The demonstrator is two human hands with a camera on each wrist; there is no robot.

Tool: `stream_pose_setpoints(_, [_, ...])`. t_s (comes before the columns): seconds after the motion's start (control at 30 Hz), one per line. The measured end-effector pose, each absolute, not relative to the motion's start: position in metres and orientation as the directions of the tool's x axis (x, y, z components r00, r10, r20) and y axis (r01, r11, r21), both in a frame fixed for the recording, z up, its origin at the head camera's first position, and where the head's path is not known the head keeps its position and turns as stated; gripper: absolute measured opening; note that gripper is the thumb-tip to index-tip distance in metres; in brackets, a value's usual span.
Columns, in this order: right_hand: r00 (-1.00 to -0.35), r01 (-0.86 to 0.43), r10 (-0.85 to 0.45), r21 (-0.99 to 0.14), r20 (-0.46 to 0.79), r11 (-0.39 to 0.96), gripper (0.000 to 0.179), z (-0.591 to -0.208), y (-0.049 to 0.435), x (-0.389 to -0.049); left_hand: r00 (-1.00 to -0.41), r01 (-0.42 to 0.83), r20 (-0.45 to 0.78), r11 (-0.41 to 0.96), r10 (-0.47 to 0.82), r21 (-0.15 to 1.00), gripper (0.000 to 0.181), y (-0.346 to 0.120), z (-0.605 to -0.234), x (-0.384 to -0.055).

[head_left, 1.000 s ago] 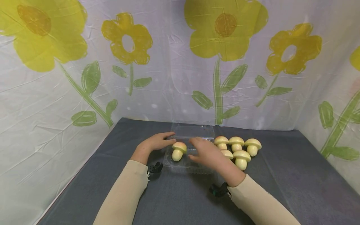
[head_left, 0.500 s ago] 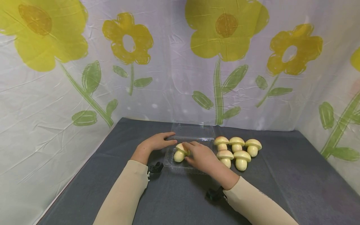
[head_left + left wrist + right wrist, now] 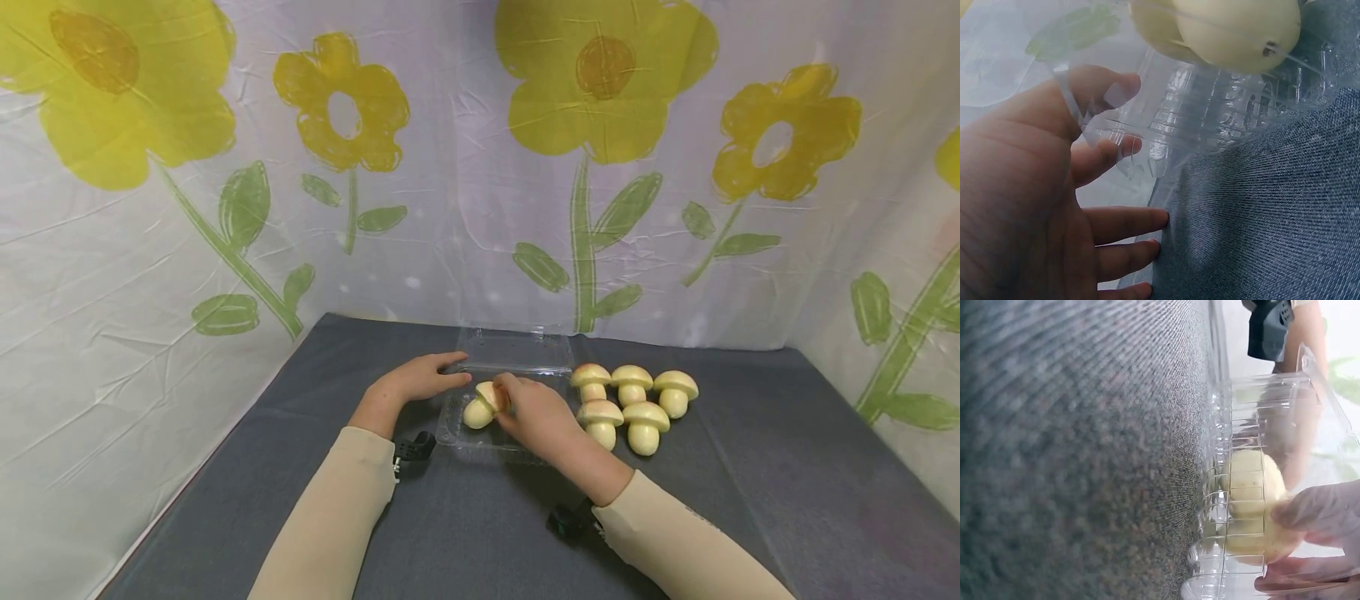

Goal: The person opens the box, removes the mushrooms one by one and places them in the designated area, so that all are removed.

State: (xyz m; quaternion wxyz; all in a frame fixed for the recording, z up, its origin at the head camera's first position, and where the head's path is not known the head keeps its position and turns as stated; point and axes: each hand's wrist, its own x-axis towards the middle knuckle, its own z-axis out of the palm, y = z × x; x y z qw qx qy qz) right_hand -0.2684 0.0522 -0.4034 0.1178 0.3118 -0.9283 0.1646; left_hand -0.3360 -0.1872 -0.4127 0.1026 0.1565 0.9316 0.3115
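A clear plastic clamshell box (image 3: 447,437) lies with its lid (image 3: 516,345) folded back. In its left half, a toy mushroom (image 3: 477,414) with a pale stem leans, its cap to the right and its stem end toward the lower left. My right hand (image 3: 542,422) grips that cap between thumb and fingers; in the right wrist view the mushroom (image 3: 1250,487) shows through the ribbed wall. At the box's left side my left hand (image 3: 422,378) has its fingers extended, thumb and forefinger right at the corner of the clear rim (image 3: 1175,119).
Several more toy mushrooms (image 3: 643,427) stand grouped just right of the box on the dark grey cloth (image 3: 450,533). Behind the table hangs a white curtain (image 3: 435,208) printed with yellow flowers. Black wrist cameras (image 3: 417,447) sit below both hands.
My right hand has come down and left onto the mushroom in the box and taken hold of its cap. The mushroom has tilted rightward from upright. My left hand has stayed in place.
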Motion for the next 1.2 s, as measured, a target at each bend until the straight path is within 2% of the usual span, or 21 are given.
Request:
stream_pose_setpoints(0.6, [-0.836, -0.542, -0.483, -0.255, 0.261, 0.801, 0.037, -0.399, 0.054, -0.271, -0.93, 0.227, -0.101, 0.769, 0.353, 0.597, 0.067, -0.188, -0.414, -0.337])
stream_pose_setpoints(0.77, [-0.863, -0.502, -0.451, -0.28, 0.227, 0.818, 0.036, -0.393, 0.058, -0.271, -0.931, 0.226, -0.1, 0.769, 0.351, 0.598, 0.068, -0.186, -0.412, -0.336])
stream_pose_setpoints(1.2, [-0.881, -0.469, -0.41, -0.329, 0.234, 0.82, 0.038, -0.367, 0.081, -0.272, -0.937, 0.223, -0.095, 0.787, 0.335, 0.575, 0.065, -0.185, -0.415, -0.336])
